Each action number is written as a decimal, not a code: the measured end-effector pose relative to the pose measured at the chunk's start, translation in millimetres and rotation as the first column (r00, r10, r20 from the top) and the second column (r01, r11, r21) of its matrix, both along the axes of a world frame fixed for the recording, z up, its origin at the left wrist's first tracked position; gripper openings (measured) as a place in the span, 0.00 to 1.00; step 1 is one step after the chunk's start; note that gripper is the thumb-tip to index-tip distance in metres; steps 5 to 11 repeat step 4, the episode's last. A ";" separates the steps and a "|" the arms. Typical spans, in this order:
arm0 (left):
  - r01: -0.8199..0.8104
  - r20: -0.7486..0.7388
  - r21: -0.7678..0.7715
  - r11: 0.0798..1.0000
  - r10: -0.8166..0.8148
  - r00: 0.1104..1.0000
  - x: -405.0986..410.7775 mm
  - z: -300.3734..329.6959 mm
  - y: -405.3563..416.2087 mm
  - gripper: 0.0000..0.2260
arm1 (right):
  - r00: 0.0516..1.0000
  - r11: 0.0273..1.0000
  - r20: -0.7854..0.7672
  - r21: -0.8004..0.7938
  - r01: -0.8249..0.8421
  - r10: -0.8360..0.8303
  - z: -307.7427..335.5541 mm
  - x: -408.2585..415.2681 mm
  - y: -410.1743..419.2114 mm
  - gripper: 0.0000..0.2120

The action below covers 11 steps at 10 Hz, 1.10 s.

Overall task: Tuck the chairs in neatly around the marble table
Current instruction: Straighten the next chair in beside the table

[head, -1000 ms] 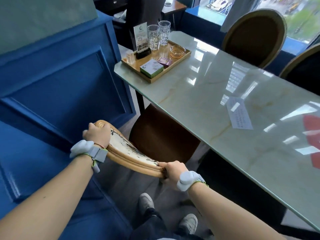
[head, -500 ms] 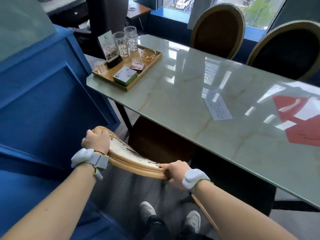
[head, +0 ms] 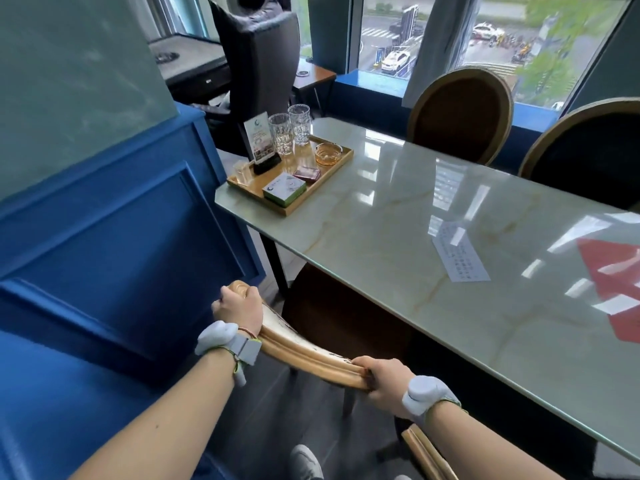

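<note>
In the head view, the left hand point(head: 239, 311) is closed around one end of the gilt top rail of the near chair point(head: 311, 351), and the right hand point(head: 384, 379) is closed around the other end, so both grip the chair back firmly. The chair's dark brown seat already sits partly beneath the near edge of the marble table point(head: 433, 237), close to the table's black leg, though the back looks as if it is apart from the tabletop, so this chair seems most of the way in but not quite home. Across the table, two round-backed chairs point(head: 460, 116) stand close against the far edge and look tucked in. At the bottom right, beside the right forearm, a piece of another gilt chair frame point(head: 427, 455) shows, apparently a neighbouring chair on the near side; how far in it is cannot be told, so it probably remains to be done. On the table's far left corner rests a wooden tray point(head: 332, 174) holding two tall glasses, a small tumbler, an amber glass ashtray, a standing card, a green-and-white box and a small dark red pack
</note>
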State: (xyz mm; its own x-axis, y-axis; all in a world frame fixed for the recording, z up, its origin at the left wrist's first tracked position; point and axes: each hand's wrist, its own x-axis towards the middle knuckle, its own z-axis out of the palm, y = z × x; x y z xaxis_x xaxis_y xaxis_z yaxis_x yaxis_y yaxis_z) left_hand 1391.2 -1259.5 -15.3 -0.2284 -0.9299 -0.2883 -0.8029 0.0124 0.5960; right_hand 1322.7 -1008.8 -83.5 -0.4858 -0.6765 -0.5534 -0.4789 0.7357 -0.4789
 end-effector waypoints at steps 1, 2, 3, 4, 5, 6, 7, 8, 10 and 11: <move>0.060 0.049 -0.022 0.998 -0.059 0.997 2.1 1.1 2.5 0.22 | 0.994 0.996 0.068 0.022 -0.087 0.086 10.8 -11.9 5.0 0.29; 0.175 0.150 -0.109 0.978 -0.158 0.976 6.6 2.2 3.1 0.21 | 0.989 0.990 0.044 -0.008 -0.144 0.144 33.5 -41.6 3.0 0.47; 0.337 0.295 -0.215 0.917 -0.268 0.917 14.0 8.4 8.3 0.21 | 0.977 0.988 -0.182 -0.084 -0.127 0.110 67.6 -71.4 -3.2 0.51; 0.417 0.381 -0.274 0.867 -0.301 0.874 17.9 20.3 2.0 0.26 | 0.934 0.983 -0.352 -0.140 -0.117 0.061 106.6 -92.2 -25.4 0.46; 0.417 0.381 -0.274 0.867 -0.301 0.874 17.9 20.3 2.0 0.26 | 0.934 0.983 -0.352 -0.140 -0.117 0.061 106.6 -92.2 -25.4 0.46; 0.417 0.381 -0.274 0.867 -0.301 0.874 17.9 20.3 2.0 0.26 | 0.934 0.983 -0.352 -0.140 -0.117 0.061 106.6 -92.2 -25.4 0.46; 0.417 0.381 -0.274 0.867 -0.301 0.874 17.9 20.3 2.0 0.26 | 0.934 0.983 -0.352 -0.140 -0.117 0.061 106.6 -92.2 -25.4 0.46; 0.417 0.381 -0.274 0.867 -0.301 0.874 17.9 20.3 2.0 0.26 | 0.934 0.983 -0.352 -0.140 -0.117 0.061 106.6 -92.2 -25.4 0.46; 0.417 0.381 -0.274 0.867 -0.301 0.874 17.9 20.3 2.0 0.26 | 0.934 0.983 -0.352 -0.140 -0.117 0.061 106.6 -92.2 -25.4 0.46; 0.417 0.381 -0.274 0.867 -0.301 0.874 17.9 20.3 2.0 0.26 | 0.934 0.983 -0.352 -0.140 -0.117 0.061 106.6 -92.2 -25.4 0.46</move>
